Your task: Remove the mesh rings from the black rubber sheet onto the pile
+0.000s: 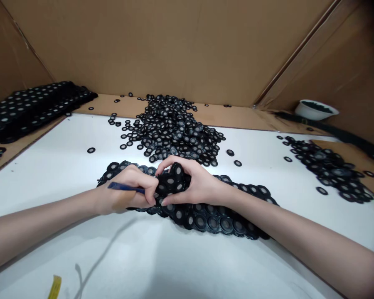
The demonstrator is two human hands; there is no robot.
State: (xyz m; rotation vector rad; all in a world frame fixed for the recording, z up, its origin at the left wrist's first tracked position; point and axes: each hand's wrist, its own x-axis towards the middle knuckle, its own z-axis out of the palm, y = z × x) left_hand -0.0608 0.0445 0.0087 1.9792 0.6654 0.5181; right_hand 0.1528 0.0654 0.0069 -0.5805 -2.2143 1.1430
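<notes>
A long sheet of joined black rings (213, 224) with pale centres lies across the white table under both hands. My left hand (132, 189) is closed in a pinch at a bunched part of the sheet, and a slim blue tool (124, 187) is held in it, its tip hidden near the fingertips. My right hand (198, 182) curves around the bunched rings (171, 181), thumb below and fingers above, gripping them. The two hands almost meet there.
A big pile of loose black rings (174, 128) lies behind the hands. More rings (330, 166) spread at the right, near a white bowl (316, 110). A folded ring sheet (28, 106) lies at the left. A yellow strip (55, 286) is at the front. Cardboard walls (174, 50) surround the table.
</notes>
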